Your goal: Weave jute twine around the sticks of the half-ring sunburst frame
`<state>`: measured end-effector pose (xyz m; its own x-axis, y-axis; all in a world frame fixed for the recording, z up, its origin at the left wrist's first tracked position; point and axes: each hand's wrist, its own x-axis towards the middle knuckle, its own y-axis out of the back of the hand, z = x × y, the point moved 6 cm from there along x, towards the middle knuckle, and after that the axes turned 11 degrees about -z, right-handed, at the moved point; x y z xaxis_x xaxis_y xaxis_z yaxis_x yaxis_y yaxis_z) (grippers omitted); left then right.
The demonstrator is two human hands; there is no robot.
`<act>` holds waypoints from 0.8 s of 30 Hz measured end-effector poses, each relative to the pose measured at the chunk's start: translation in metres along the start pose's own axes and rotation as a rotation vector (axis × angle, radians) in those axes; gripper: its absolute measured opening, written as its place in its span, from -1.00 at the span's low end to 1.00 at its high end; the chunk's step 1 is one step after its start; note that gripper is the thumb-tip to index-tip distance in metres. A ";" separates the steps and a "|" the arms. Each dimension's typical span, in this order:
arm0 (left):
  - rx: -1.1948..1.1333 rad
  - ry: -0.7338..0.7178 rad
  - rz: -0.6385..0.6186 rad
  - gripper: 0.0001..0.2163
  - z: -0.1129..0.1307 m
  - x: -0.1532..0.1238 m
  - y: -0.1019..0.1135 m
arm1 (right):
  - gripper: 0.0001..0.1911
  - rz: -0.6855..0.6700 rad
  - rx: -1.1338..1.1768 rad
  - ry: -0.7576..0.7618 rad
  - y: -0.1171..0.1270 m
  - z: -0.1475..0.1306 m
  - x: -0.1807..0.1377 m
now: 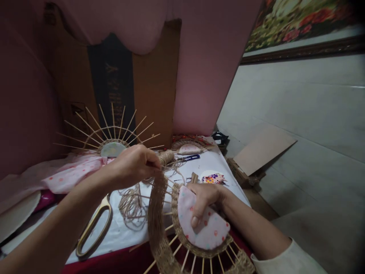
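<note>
My right hand [203, 199] grips a half-round woven fan piece [182, 236] by its pink spotted fabric centre [208, 228], thumb pressed flat on the cloth. Wooden sticks radiate from that centre and bands of jute are woven through them. My left hand [134, 163] is above the piece's upper edge, fingers pinched on a strand of jute twine [131, 205] that trails down in loose loops onto the white table cover [119, 232].
Gold-handled scissors [94, 224] lie at the left on the cover. A second stick fan frame [111, 137] stands behind, against cardboard. A twine spool [168, 156], a blue clip [191, 157], flowered fabric scraps [213, 178] and pink cloth [71, 171] lie around.
</note>
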<state>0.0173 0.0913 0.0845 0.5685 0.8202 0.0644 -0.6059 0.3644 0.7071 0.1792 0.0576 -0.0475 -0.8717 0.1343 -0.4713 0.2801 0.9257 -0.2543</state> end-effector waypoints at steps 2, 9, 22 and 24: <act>0.176 -0.105 0.083 -0.92 0.013 -0.009 0.006 | -0.71 0.031 0.027 0.039 0.003 -0.004 -0.003; 0.382 -0.151 0.233 -0.85 0.013 -0.029 0.010 | -0.66 0.128 0.061 0.159 0.016 -0.008 -0.015; -0.194 -0.006 0.256 -0.85 -0.002 -0.028 0.017 | -0.62 0.080 0.069 0.162 0.020 0.006 -0.015; -0.168 -0.014 0.272 -0.87 0.000 -0.029 0.017 | -0.64 0.079 0.046 0.163 0.020 0.006 -0.014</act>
<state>-0.0095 0.0733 0.0949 0.3796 0.8920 0.2456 -0.8195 0.2010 0.5366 0.1992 0.0718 -0.0505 -0.8990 0.2649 -0.3489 0.3649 0.8934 -0.2620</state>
